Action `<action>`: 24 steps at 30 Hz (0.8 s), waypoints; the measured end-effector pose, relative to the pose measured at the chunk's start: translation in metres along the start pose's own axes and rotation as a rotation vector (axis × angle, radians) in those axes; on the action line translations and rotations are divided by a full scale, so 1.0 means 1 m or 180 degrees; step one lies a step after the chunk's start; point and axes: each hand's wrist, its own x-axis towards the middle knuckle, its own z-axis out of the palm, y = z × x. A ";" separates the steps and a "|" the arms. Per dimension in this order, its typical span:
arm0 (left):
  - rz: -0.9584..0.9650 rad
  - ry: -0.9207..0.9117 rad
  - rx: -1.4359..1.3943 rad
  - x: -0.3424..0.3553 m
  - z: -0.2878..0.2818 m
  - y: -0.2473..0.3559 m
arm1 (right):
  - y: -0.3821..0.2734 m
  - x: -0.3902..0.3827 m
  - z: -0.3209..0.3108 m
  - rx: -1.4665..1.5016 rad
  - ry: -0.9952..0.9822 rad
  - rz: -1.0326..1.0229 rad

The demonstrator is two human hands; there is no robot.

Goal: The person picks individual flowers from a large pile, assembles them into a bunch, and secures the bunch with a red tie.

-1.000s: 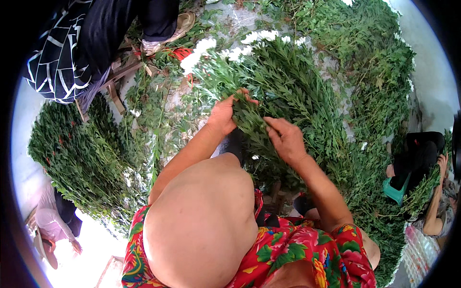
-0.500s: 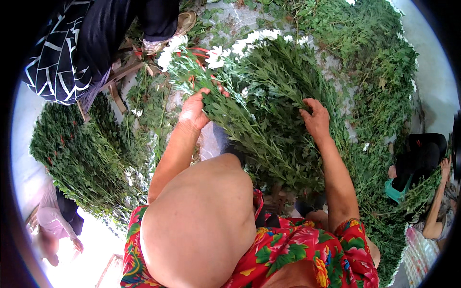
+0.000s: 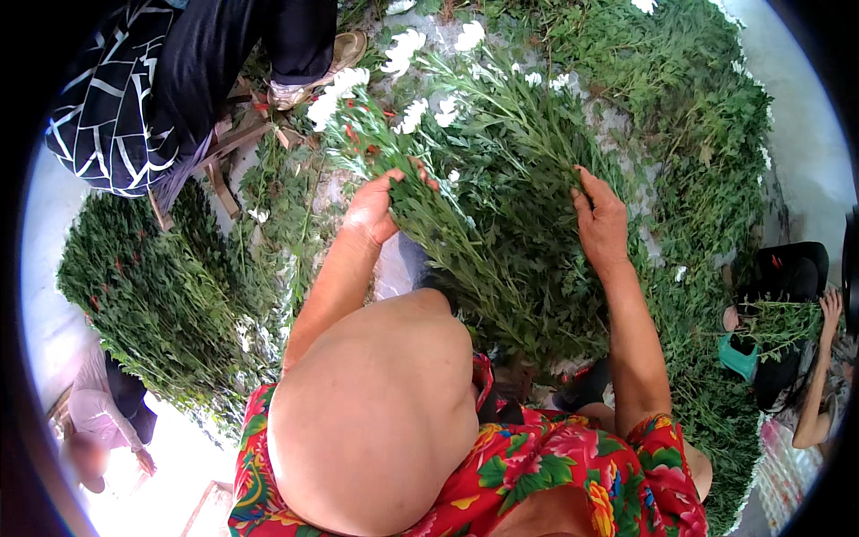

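My left hand is closed round a bunch of white chrysanthemums, whose flower heads point up and to the left. Red bits show among the upper stems. On the right, my right hand has its thumb and fingers pinched at the lower end of a leafy chrysanthemum stem; its fingertips are partly covered by leaves. Between both hands lies a thick heap of leafy chrysanthemum stems in front of my lap, with a few white flower heads along its far side.
A person in dark trousers is close at the upper left, beside wooden pieces. Big green piles lie to the left and right. Another person's arm is at the far right near a teal object; someone in pink is lower left.
My right hand has shifted slightly right and up. The white flower heads at the top have spread apart, and the bunch in my left hand has moved a little to the right.
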 end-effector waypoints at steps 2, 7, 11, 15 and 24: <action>-0.0089 0.0021 0.0067 0.003 -0.001 -0.005 | -0.006 0.005 -0.007 -0.0693 0.0167 -0.0086; -0.0317 -0.0067 0.0272 0.010 0.033 -0.024 | 0.018 0.017 -0.038 -0.1715 0.0243 -0.0011; -0.0479 0.0157 0.0423 0.010 0.052 -0.029 | 0.005 0.026 -0.056 -0.0450 -0.0017 0.0513; -0.0387 0.0071 0.0313 0.016 0.055 -0.030 | -0.015 0.013 -0.051 0.0571 -0.0112 0.0452; -0.0578 0.0103 -0.0003 0.019 0.051 -0.041 | -0.044 -0.070 0.027 0.1689 0.0101 0.0463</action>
